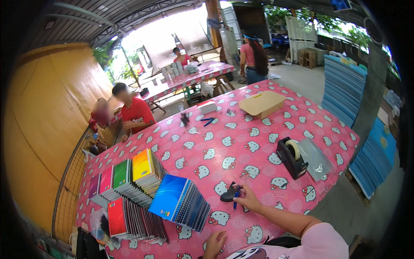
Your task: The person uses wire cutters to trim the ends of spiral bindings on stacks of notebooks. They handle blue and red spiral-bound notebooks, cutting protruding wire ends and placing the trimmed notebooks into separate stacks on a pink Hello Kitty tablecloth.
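My right hand (249,199) is closed on a slim blue pen (236,200), pinched between thumb and fingers just above the table. Right beside its fingertips lies a small black object (227,194), whose kind I cannot make out. My left hand (215,242) rests low over the near edge of the table, its fingers loosely bent and nothing visible in them. Left of my right hand stands a tall stack of blue spiral notebooks (171,197). Past it are stacks of red notebooks (118,216), yellow notebooks (141,164), green notebooks (122,175), pink notebooks (106,180) and purple notebooks (94,186).
A black tape dispenser (290,159) and clear plastic sheets (317,159) lie to the right on the pink patterned tablecloth (228,163). Farther off are a brown cardboard box (263,104), a small white box (207,107) and blue pens (208,121). Several people are beyond the table.
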A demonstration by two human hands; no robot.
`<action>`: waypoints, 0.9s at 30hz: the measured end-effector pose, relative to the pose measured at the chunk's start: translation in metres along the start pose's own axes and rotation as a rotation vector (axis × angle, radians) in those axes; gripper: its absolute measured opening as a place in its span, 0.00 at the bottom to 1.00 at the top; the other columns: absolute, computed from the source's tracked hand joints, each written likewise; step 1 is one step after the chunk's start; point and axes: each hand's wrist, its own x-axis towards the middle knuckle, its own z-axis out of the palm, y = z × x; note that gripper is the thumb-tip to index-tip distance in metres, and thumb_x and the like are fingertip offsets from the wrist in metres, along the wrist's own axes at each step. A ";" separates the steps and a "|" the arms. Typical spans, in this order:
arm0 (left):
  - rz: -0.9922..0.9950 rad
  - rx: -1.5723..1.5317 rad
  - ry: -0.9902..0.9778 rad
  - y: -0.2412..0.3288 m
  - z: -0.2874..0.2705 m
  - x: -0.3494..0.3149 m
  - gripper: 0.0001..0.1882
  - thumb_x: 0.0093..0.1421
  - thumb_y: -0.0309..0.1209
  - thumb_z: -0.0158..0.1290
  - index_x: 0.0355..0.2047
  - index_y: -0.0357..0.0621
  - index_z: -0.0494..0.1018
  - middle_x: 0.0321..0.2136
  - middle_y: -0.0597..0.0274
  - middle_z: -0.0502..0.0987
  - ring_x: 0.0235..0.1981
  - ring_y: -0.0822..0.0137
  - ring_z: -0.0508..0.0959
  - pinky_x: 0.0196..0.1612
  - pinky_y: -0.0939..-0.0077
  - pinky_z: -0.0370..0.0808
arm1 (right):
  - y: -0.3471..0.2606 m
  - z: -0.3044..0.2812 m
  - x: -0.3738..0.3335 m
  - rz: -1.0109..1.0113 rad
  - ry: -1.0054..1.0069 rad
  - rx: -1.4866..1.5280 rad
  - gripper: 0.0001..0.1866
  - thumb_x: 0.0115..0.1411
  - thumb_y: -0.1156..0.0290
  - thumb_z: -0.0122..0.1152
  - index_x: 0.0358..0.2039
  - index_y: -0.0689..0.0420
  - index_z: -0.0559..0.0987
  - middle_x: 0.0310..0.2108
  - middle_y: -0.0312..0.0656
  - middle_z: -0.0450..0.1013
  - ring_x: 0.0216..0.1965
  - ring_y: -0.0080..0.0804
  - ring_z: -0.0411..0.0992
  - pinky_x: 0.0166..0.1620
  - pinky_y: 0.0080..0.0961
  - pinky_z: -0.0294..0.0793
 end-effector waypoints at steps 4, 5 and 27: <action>0.200 0.115 0.095 0.005 0.012 0.037 0.23 0.50 0.27 0.59 0.47 0.37 0.68 0.41 0.49 0.72 0.44 0.47 0.71 0.50 0.59 0.67 | 0.008 0.017 -0.009 -0.185 0.047 -0.375 0.25 0.47 0.77 0.64 0.47 0.57 0.68 0.45 0.43 0.68 0.46 0.35 0.67 0.50 0.30 0.67; 0.251 0.169 0.177 0.001 0.017 0.047 0.26 0.50 0.27 0.59 0.50 0.37 0.66 0.44 0.47 0.70 0.46 0.46 0.69 0.51 0.59 0.66 | 0.021 0.022 -0.015 -0.300 0.021 -0.540 0.24 0.47 0.76 0.65 0.46 0.58 0.69 0.43 0.44 0.68 0.46 0.36 0.67 0.49 0.31 0.67; 0.093 0.018 0.359 -0.011 0.031 0.068 0.15 0.57 0.31 0.52 0.45 0.43 0.71 0.31 0.57 0.76 0.34 0.54 0.75 0.43 0.62 0.67 | 0.059 0.048 -0.038 -0.292 -0.287 -0.563 0.29 0.44 0.65 0.73 0.45 0.57 0.68 0.40 0.45 0.68 0.44 0.42 0.65 0.48 0.34 0.65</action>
